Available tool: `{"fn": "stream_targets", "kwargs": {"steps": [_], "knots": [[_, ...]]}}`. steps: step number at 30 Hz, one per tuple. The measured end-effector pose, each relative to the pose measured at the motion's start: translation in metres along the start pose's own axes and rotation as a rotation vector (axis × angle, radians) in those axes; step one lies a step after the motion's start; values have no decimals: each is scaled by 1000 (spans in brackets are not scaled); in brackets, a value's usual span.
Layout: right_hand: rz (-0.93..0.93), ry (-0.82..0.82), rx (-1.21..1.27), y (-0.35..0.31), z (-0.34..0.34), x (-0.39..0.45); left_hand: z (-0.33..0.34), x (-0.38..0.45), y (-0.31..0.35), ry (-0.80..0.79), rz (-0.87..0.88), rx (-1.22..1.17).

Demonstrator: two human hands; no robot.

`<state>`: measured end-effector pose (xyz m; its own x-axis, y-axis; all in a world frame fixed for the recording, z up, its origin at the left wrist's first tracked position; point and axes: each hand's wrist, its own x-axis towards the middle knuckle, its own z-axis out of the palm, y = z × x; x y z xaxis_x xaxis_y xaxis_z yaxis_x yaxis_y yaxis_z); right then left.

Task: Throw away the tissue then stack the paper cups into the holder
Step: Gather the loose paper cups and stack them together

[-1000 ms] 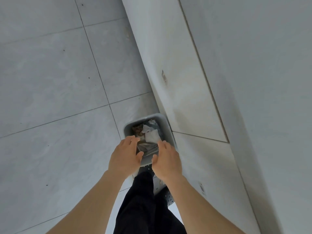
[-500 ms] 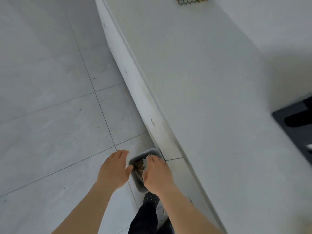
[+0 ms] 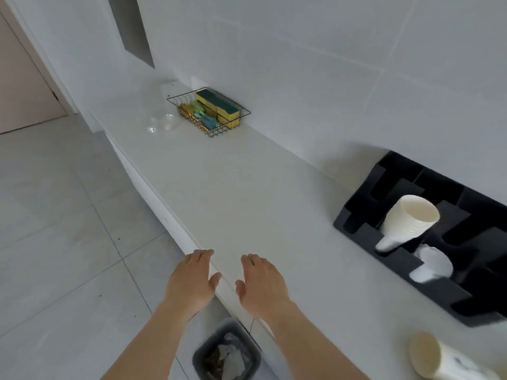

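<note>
Hands empty over desk edge

Left hand (image 3: 189,281) and right hand (image 3: 262,283): each grip apart, holding nothing. Below, tissue (image 3: 230,360) in bin (image 3: 199,357). Rightward, stacked paper cups (image 3: 408,218) in black holder (image 3: 356,212); loose cup (image 3: 436,360) lying on desk (image 3: 247,193).

The lying paper cup (image 3: 439,359) and black holder (image 3: 428,294) are cut off by the frame's right edge, both blurred.
</note>
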<state>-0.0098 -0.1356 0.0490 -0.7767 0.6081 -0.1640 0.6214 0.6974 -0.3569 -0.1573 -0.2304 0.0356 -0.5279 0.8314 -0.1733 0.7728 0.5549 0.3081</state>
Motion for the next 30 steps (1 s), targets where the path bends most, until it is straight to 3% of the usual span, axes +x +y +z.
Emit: {"fn": "stream_targets", "kwargs": {"steps": [9, 18, 23, 30], "knots": [[424, 202, -10, 151, -82, -91, 15, 39, 187, -50, 395, 20], [789, 335, 31, 268, -102, -242, 76, -2, 359, -186, 732, 17], [845, 332, 58, 297, -84, -303, 110, -37, 401, -247, 829, 46], [807, 322, 103, 302, -48, -332, 145, -58, 402, -364, 839, 120]]}}
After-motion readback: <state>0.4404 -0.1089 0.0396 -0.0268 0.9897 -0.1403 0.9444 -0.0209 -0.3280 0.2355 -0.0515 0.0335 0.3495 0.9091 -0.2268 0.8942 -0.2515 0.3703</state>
